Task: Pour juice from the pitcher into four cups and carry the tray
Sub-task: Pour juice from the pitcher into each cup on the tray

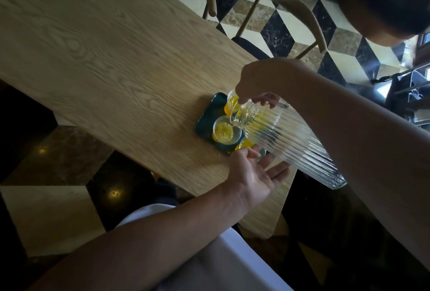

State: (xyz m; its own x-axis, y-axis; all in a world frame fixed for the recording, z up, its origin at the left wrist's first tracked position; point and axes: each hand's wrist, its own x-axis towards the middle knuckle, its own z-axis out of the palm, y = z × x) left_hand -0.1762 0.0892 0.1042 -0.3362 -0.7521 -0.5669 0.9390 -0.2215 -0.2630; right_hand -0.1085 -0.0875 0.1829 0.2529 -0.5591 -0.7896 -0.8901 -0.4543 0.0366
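We tip the ribbed pitcher [286, 141] steeply with our right hand [263, 81], fingers wrapped around its neck, spout over the cup [224, 131] at the tray's [206, 118] nine o'clock to drain the last juice. Our left hand [253, 174] hovers open, empty, at six o'clock, likely steadying.

Single head-worn wide-angle view, tilted, looking steeply down, close over the wooden table [97, 58] edge and checkered floor [290, 25].
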